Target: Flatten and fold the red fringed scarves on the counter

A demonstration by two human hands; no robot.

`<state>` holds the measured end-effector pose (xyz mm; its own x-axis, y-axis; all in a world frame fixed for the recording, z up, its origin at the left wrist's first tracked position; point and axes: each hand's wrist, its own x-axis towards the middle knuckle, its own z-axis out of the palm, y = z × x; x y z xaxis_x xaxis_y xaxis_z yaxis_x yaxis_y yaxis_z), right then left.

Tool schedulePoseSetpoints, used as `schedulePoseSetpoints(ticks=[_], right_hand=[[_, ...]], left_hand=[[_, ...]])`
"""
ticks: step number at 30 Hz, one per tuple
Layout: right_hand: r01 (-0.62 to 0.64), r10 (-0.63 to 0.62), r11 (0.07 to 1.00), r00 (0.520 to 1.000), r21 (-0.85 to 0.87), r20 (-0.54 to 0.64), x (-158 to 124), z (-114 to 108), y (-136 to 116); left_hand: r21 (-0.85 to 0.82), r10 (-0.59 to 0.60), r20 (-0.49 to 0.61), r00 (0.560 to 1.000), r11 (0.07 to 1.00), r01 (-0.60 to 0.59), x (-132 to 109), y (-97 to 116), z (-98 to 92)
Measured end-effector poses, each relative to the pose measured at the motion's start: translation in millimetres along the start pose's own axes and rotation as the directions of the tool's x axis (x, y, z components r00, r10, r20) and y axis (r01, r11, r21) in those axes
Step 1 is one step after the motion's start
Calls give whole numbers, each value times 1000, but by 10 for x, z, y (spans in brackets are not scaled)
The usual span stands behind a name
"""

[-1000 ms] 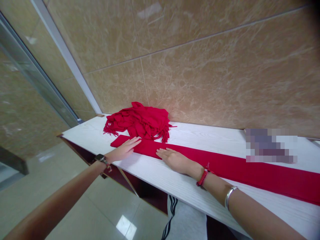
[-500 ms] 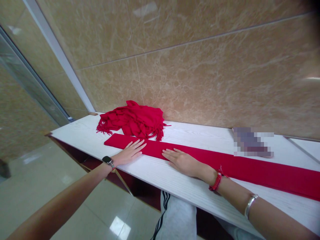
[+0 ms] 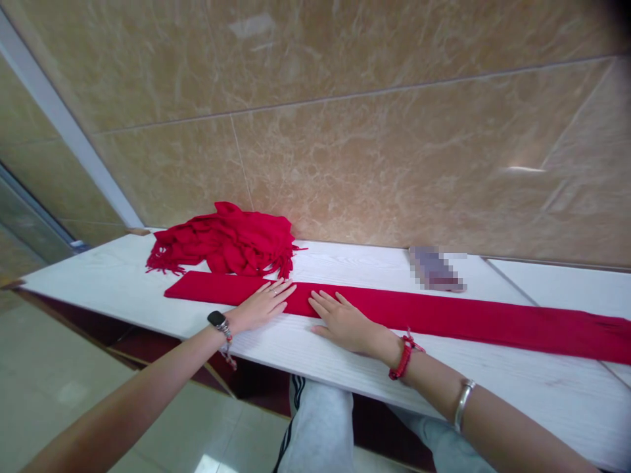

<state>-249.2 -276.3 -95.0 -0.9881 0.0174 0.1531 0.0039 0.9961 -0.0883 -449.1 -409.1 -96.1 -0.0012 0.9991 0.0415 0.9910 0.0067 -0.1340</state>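
Note:
A long red scarf (image 3: pixel 444 316), folded into a narrow strip, lies along the white table (image 3: pixel 345 374). My left hand (image 3: pixel 261 305) rests flat on the strip, fingers stretched out, a black watch on its wrist. My right hand (image 3: pixel 345 320) lies flat beside it on the strip's near edge, fingers spread, with a red bracelet and a silver bangle on the forearm. Both hands are close together, holding nothing.
A heap of red fringed scarves (image 3: pixel 224 238) lies at the back left against the marble wall (image 3: pixel 345 144). A blurred-out small object (image 3: pixel 436 268) sits by the wall behind the strip. The table's left end (image 3: pixel 29 282) borders tiled floor.
My left hand has slid rightward along the strip toward my right hand. The view has turned to the right, showing more of the strip.

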Motion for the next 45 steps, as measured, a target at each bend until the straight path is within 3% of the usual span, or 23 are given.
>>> schedulePoseSetpoints(ticks=[5, 9, 16, 20, 25, 29, 32, 36, 39, 45], right_hand=[[-5, 5, 998, 1000, -58, 15, -164, -131, 62], [-17, 14, 995, 1000, -99, -27, -152, -213, 174], [123, -125, 984, 992, -129, -10, -251, -238, 292], [161, -171, 979, 982, -122, -76, -328, -208, 371], [267, -286, 958, 916, -104, -282, -394, -119, 524], [312, -345, 939, 864, -148, -367, -410, -77, 554], [320, -355, 935, 833, -154, -425, -413, -91, 537], [343, -365, 929, 800, -137, -476, -426, -120, 536], [368, -405, 914, 793, -171, -456, -436, -149, 540], [445, -538, 825, 806, -349, -245, -427, -221, 516]], left_hand=[[-11, 41, -11, 999, 999, -41, -39, -73, -2], [-23, 99, -106, 989, 994, -102, 10, -30, -95], [63, 294, -181, 938, 956, -287, 306, 88, -186], [156, 431, -205, 879, 901, -406, 494, 135, -190], [180, 554, -224, 802, 832, -525, 598, 171, -241], [172, 613, -207, 762, 790, -589, 607, 150, -255], [183, 627, -196, 754, 779, -599, 587, 130, -246], [152, 598, -205, 775, 801, -578, 538, 111, -242], [109, 570, -216, 793, 821, -561, 503, 95, -253], [134, 585, -200, 786, 811, -569, 455, 113, -284]])
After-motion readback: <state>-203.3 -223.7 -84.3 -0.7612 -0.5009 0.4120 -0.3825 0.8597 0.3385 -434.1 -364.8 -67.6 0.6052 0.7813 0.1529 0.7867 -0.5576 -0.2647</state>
